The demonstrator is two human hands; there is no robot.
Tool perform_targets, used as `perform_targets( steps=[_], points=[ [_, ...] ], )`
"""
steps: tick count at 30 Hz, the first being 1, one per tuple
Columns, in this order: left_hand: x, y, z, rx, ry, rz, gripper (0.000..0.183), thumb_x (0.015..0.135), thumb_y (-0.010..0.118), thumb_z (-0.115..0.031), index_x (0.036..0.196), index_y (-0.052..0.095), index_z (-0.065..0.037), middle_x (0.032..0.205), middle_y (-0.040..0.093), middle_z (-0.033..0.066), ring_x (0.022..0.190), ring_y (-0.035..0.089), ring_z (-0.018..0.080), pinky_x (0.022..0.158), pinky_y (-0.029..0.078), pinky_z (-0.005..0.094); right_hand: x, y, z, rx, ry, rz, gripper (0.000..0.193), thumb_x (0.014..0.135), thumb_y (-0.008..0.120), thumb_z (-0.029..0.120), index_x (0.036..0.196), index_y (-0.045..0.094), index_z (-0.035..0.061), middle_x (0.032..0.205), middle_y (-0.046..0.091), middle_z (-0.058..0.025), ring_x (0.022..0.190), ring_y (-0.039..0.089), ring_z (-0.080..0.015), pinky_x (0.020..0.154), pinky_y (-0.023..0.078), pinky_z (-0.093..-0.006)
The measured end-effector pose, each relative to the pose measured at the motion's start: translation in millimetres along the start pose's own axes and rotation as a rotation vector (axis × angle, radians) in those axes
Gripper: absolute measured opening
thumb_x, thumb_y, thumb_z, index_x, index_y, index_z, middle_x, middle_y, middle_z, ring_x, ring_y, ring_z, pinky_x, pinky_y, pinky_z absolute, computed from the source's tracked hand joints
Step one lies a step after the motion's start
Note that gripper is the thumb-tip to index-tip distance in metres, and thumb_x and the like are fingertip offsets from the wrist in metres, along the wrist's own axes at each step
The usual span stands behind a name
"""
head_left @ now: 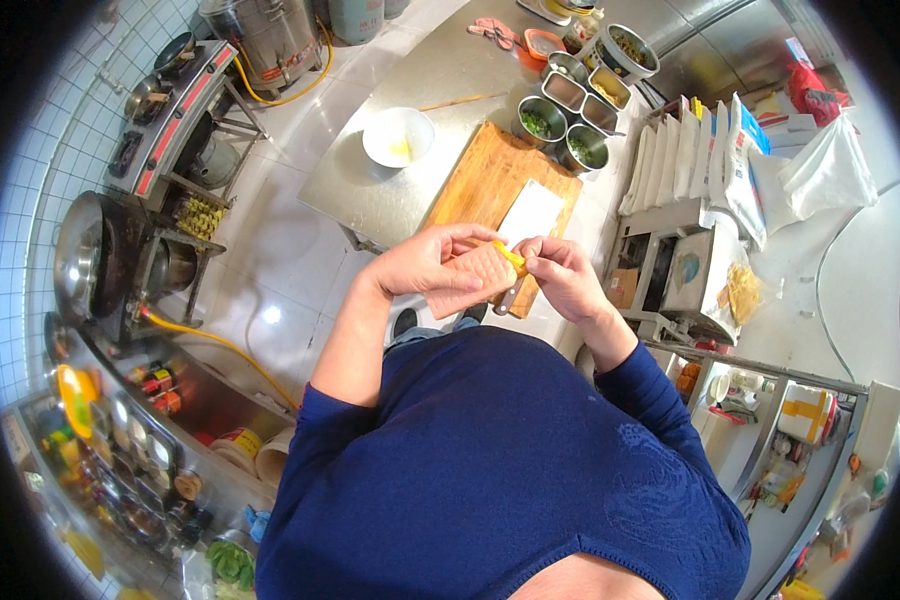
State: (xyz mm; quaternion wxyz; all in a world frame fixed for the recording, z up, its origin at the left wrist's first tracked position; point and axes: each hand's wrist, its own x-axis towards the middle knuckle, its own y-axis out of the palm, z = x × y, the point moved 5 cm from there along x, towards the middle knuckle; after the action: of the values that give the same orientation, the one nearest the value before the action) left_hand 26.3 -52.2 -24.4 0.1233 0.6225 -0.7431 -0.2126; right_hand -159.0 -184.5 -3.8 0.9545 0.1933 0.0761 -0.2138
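Observation:
My left hand [420,262] grips a flat pink slab [490,272] that looks like ham, its fingers and thumb on either side. A bright yellow piece [511,258], perhaps wrapper, shows at the slab's right end. Closed in a pinch, my right hand [567,280] has its fingertips on that yellow end. Both hands are held in front of my body, over the near end of a wooden cutting board [480,178]. A cleaver [532,214] with a wide, bright blade lies on the board, its handle toward me and partly behind the hands.
Beyond the board stand several metal containers [564,92], some with chopped greens. A white bowl [398,137] sits on the steel table [345,190] at left, near a thin wooden stick [460,101]. Packed bags [660,165] line the right; a gas stove [185,120] and wok [85,270] stand left.

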Motion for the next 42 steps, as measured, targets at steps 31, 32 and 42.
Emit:
perform_targets(
  steps=[31,32,42],
  points=[
    [0,17,-21,0.774,0.093,-0.466,0.041,0.083,0.092,-0.013,0.118,0.073,-0.004,0.104,0.080,0.0134,0.096,0.077,0.0284,0.088,0.060,0.0396,11,36,53,-1.018,-0.261,0.001,0.016,0.090,0.079,0.001,0.093,0.064,-0.0003,0.094,0.066,-0.0145,0.092,0.067,-0.0347,0.084,0.055,-0.0422],
    [-1,15,-18,0.774,0.084,-0.462,0.041,0.083,0.092,-0.009,0.118,0.072,-0.003,0.103,0.079,0.0104,0.096,0.074,0.0214,0.089,0.059,0.0371,11,35,53,-1.004,-0.261,0.030,0.013,0.092,0.078,0.001,0.094,0.065,-0.0007,0.093,0.068,-0.0138,0.088,0.069,-0.0307,0.082,0.056,-0.0404],
    [1,9,-11,0.809,0.181,-0.628,0.038,0.084,0.091,-0.001,0.117,0.072,-0.003,0.107,0.078,0.0087,0.099,0.074,0.0181,0.092,0.059,0.0360,6,28,50,-0.866,-0.331,-0.166,0.016,0.095,0.083,0.010,0.101,0.073,0.0002,0.096,0.074,-0.0141,0.095,0.072,-0.0294,0.087,0.059,-0.0408]
  ],
)
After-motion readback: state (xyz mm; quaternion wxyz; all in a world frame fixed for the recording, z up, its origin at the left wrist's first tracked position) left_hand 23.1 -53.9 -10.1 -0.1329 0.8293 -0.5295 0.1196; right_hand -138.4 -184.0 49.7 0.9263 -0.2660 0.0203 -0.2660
